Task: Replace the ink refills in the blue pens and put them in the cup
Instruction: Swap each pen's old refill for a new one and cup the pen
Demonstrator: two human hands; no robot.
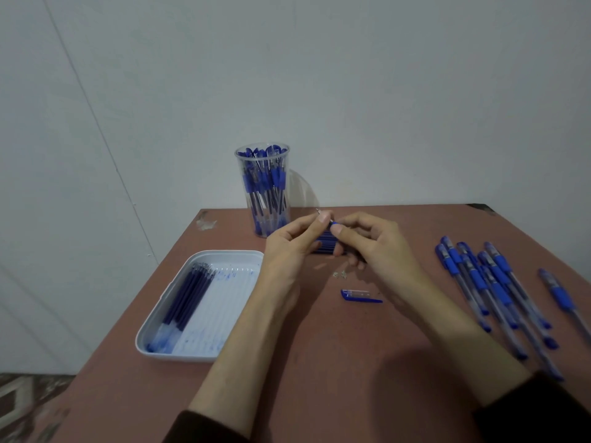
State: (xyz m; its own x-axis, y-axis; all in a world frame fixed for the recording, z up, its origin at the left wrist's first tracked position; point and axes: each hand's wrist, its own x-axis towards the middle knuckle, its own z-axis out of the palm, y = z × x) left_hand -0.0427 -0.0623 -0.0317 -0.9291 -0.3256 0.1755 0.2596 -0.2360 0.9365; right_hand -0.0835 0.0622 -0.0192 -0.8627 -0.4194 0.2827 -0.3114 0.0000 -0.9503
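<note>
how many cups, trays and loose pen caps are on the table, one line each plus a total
clear cup: 1
white tray: 1
loose pen cap: 1
total: 3

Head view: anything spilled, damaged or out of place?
Blue ink smears stain the white tray right of the refills. Pale scraps lie on the table beyond a loose pen cap. The table's far left corner looks chipped. Nothing else stands out.
</note>
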